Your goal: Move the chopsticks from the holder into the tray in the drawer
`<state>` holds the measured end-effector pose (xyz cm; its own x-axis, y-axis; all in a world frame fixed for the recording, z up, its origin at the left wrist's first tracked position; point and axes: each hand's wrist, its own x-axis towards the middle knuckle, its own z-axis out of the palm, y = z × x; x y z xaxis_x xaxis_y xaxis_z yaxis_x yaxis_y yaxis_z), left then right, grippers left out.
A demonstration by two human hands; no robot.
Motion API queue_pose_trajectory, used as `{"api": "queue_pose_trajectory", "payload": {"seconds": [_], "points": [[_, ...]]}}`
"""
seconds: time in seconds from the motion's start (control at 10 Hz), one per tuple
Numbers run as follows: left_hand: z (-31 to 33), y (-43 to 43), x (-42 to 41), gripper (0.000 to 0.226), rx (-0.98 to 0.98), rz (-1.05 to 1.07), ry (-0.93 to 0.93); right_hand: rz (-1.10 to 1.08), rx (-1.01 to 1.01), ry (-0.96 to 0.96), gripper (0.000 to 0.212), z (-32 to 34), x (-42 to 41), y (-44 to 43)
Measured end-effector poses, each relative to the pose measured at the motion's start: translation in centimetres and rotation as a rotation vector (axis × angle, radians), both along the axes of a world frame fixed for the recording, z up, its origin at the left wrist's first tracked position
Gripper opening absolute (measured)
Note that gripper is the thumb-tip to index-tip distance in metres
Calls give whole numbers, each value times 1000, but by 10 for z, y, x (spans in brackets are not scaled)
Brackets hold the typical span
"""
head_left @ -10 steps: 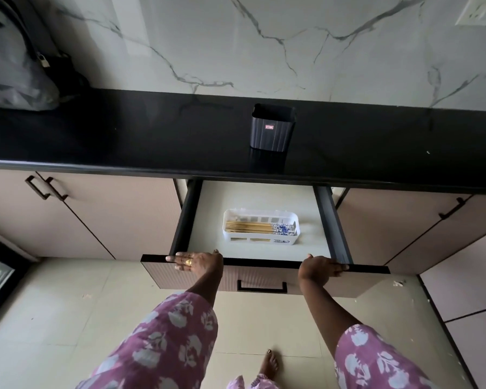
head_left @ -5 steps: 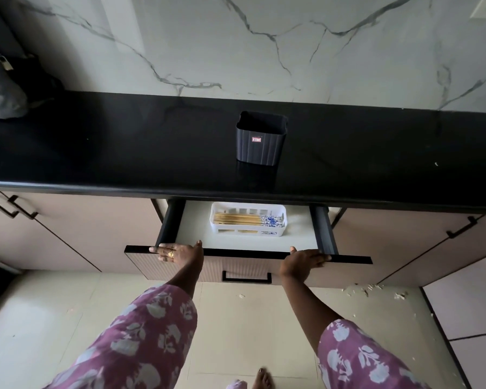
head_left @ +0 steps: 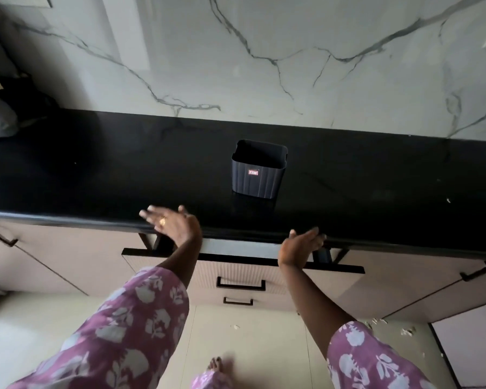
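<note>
The drawer [head_left: 236, 272] is almost shut under the desk's [head_left: 95, 175] front edge, so its inside and any tray there are hidden. The holder's [head_left: 258, 169] bottom is too dark to read. Both hands' fingers [head_left: 152, 214] are motion-blurred.

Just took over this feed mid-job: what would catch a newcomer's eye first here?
Two open hands, the left hand with a gold ring and the right hand, hover at the black countertop's front edge, holding nothing. Below them the drawer is nearly shut, its inside hidden. Behind, the dark ribbed holder stands upright on the counter, looking empty.
</note>
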<state>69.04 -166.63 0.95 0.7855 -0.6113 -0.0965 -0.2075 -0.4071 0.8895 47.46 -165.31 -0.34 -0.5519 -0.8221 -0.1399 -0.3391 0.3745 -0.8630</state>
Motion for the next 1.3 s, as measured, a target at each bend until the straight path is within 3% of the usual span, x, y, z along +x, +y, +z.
{"api": "queue_pose_trajectory", "payload": {"seconds": [0.1,0.2,0.4,0.5,1.0,1.3], "points": [[21,-56,-6,65,-54,-235,-73,108,-143,24,54,23,7,-49],[38,-105,-15,59,-12,-436,-7,157,-190,-77,56,50,16,-94],[53,-149,-32,59,93,-607,92,117,-150,-222,53,65,31,-148],[51,-154,-34,52,120,-634,67,121,-113,-171,43,62,33,-156],[52,-142,-42,47,160,-492,34,234,-73,-56,39,66,31,-164],[112,-155,-38,54,67,-300,-164,280,-175,39,41,116,31,-174]]}}
